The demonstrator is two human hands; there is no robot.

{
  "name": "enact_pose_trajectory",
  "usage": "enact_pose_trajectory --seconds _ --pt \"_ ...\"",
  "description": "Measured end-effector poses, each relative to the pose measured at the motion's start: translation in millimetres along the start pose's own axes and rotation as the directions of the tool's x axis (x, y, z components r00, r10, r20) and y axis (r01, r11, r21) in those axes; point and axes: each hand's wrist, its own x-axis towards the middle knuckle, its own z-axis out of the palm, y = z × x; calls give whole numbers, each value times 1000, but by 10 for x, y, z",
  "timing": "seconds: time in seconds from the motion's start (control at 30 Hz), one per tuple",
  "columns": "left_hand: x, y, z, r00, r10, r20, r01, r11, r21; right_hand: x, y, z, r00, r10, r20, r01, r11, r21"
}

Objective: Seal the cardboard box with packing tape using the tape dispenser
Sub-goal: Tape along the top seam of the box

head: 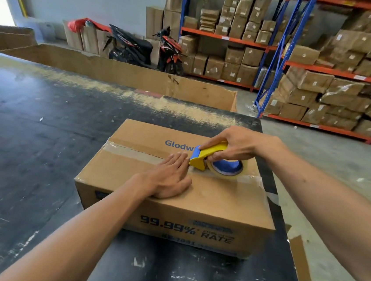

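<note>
A closed brown cardboard box (117, 174) with blue print lies on the dark worn table (33, 124). A strip of clear tape (133, 152) runs along its top seam from the left edge. My right hand (236, 148) grips the yellow and blue tape dispenser (210, 160), which rests on the box top at the right part of the seam, its clear roll against the cardboard. My left hand (171, 177) lies flat, fingers together, pressing on the box top, fingertips on the tape just left of the dispenser.
A large open cardboard carton (118, 73) stands behind the table. Beyond it are two parked motorbikes (143, 49) and shelving racks (279, 65) full of boxes at the right. A cardboard flap (301, 267) leans by the table's right edge over the concrete floor.
</note>
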Motion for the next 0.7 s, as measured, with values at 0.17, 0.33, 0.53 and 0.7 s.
enact_pose_trajectory --seconds 0.17,0.33,0.53,0.7 --pt "13 -81 17 1000 15 -11 -15 1000 4 -280 285 -43 999 9 33 -11 999 49" --pt "-9 -95 -29 999 34 -8 -34 999 -16 -638 624 -38 996 90 22 -92 990 108" --pt "100 471 -102 988 -151 25 151 988 11 -574 444 -71 995 98 -6 -98 995 -9" --pt "267 861 -26 998 -57 6 57 994 -93 -538 422 -87 996 91 3 -91 996 -23"
